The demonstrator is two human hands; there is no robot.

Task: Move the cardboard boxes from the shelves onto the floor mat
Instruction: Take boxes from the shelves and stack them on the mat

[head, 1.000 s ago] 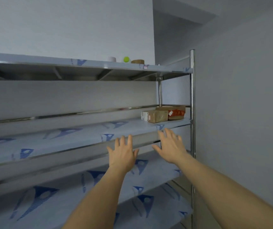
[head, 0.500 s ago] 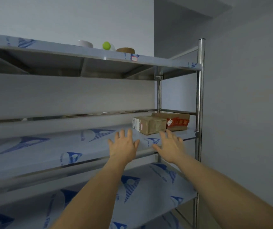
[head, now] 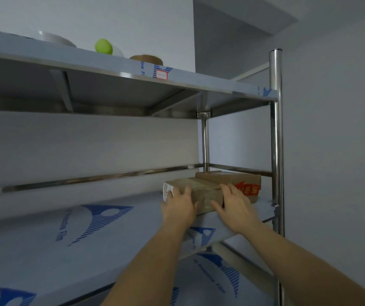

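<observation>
Two cardboard boxes sit at the right end of the middle shelf (head: 111,230). The nearer one is a tape-wrapped brown box (head: 203,191) with a white label on its left end. Behind it to the right lies a second brown box (head: 241,180) with red print. My left hand (head: 178,207) lies against the taped box's front left corner, fingers fairly straight over its labelled end. My right hand (head: 235,206) touches the taped box's right end, fingers straight and reaching between the two boxes. The box rests on the shelf.
The steel rack's right post (head: 276,140) stands just right of the boxes, close to the side wall. On the top shelf are a white bowl (head: 55,38), a green ball (head: 103,46) and a brown tape roll (head: 147,59). A lower shelf (head: 210,283) lies beneath my arms.
I have moved closer to the rack. Both hands went forward and up from the shelf's front edge and now touch the taped box.
</observation>
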